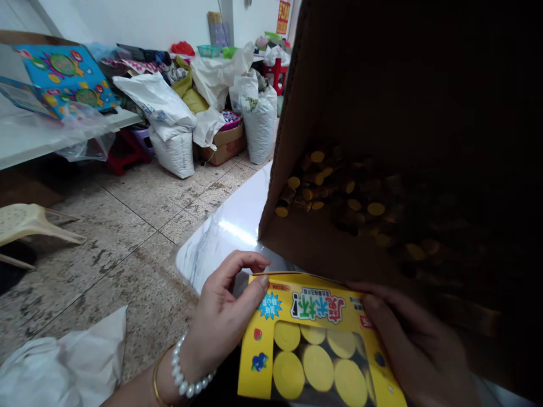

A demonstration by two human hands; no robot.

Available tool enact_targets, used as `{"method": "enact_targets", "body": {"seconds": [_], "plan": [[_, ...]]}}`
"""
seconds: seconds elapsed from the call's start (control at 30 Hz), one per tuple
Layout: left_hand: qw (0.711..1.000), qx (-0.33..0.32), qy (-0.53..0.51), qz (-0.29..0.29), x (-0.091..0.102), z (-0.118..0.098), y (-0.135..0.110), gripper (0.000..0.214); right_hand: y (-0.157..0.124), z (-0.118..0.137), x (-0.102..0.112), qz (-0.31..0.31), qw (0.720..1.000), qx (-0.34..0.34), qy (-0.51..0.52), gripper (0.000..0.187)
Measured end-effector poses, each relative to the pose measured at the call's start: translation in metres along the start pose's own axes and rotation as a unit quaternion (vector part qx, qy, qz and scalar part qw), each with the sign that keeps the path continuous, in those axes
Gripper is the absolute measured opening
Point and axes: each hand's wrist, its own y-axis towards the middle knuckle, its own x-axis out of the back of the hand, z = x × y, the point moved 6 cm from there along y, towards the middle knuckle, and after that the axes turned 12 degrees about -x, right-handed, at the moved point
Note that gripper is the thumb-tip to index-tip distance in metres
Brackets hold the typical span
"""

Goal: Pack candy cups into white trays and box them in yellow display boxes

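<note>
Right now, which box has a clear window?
The yellow box held by the left hand and right hand; the blue printed box and large brown carton show none.

ahead of you, a white wall [148, 22]. speckled, stained floor [139, 212], dark joint lines. to your left, a cream stool [25, 222] near a white table [25, 135], red stool [124, 150] beneath. closer to you, glare on a marbled tabletop [212, 249].
</note>
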Motion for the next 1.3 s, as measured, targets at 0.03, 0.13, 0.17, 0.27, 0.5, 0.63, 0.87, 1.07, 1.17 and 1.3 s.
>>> {"method": "enact_targets", "body": {"seconds": [0.03,0.13,0.17,0.27,0.5,0.63,0.87,1.07,1.17,1.3], "plan": [[1.000,-0.010,0.012,0.009,0.000,-0.002,0.001,0.010,0.000,-0.001,-0.001,0.002,1.000,-0.005,0.013,0.026],[0.992,-0.074,0.087,0.059,0.001,-0.018,0.006,0.015,0.000,-0.001,-0.003,0.013,0.998,-0.004,0.056,0.034],[0.985,-0.097,0.117,0.080,0.001,-0.024,0.008,0.016,-0.001,-0.001,-0.003,0.014,0.998,0.001,0.063,0.033],[0.953,-0.162,0.206,0.154,-0.004,-0.044,0.017,0.019,-0.003,0.002,-0.003,-0.001,0.999,0.014,0.051,0.026],[0.900,-0.171,0.235,0.324,-0.026,-0.055,0.038,0.030,-0.002,0.006,-0.004,0.028,0.999,0.039,0.024,0.022],[0.900,-0.179,0.220,0.330,-0.032,-0.050,0.042,0.022,-0.002,0.005,-0.004,0.029,0.999,0.013,0.041,0.024],[0.959,-0.133,0.109,0.223,-0.029,-0.035,0.038,0.022,0.002,0.003,-0.005,0.085,0.990,-0.072,0.091,0.027],[0.965,-0.145,0.132,0.175,-0.023,-0.035,0.034,0.012,-0.004,0.007,0.001,-0.004,0.996,-0.014,0.092,0.017],[0.955,-0.146,0.174,0.188,-0.023,-0.040,0.034,0.010,-0.012,0.020,0.008,-0.082,0.988,0.129,-0.016,0.008],[0.930,-0.166,0.237,0.227,-0.029,-0.049,0.036,0.022,-0.009,0.022,0.006,-0.020,0.987,0.149,-0.060,0.007]]}}
